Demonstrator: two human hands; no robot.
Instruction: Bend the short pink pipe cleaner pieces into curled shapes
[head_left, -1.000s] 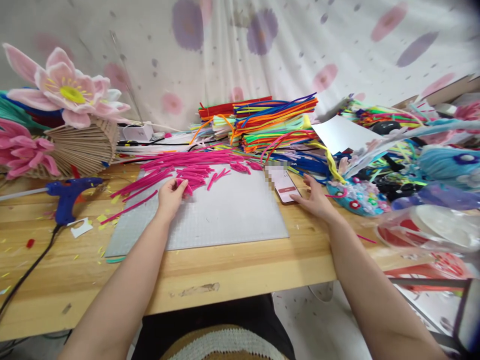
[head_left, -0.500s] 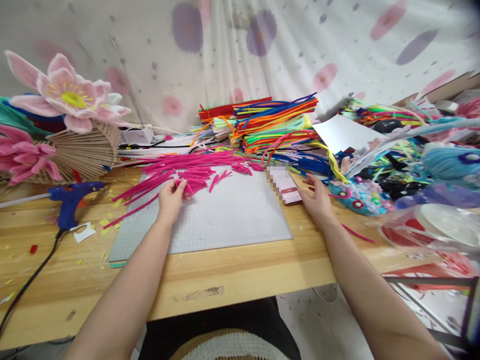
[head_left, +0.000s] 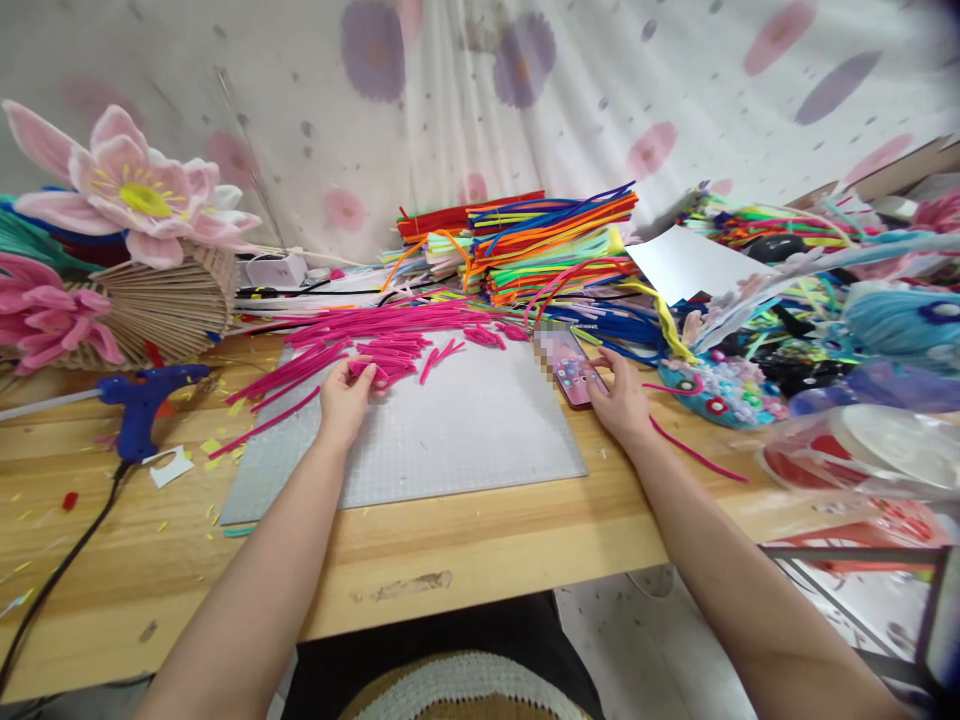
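My left hand [head_left: 346,398] is closed round a small pink piece [head_left: 366,372] above the left part of the grey cutting mat [head_left: 465,430]. Beside and behind it lie many pink pipe cleaners [head_left: 360,322], some long, some cut short. My right hand [head_left: 621,392] has its fingers apart at the lower right edge of a phone [head_left: 571,368], which lies by the mat's right edge with app icons on its screen. A single pink pipe cleaner [head_left: 697,456] curves over the wood beside my right wrist.
A blue glue gun [head_left: 142,405] and flower-topped fan [head_left: 169,300] stand left. Bundles of coloured pipe cleaners [head_left: 555,240] are stacked behind the mat. At right are a blue decorated piece [head_left: 724,392] and a plastic-wrapped roll [head_left: 862,450].
My right hand has moved slightly left onto the phone's edge. The phone's screen has switched from a pale page to a view with app icons. My left hand has barely moved.
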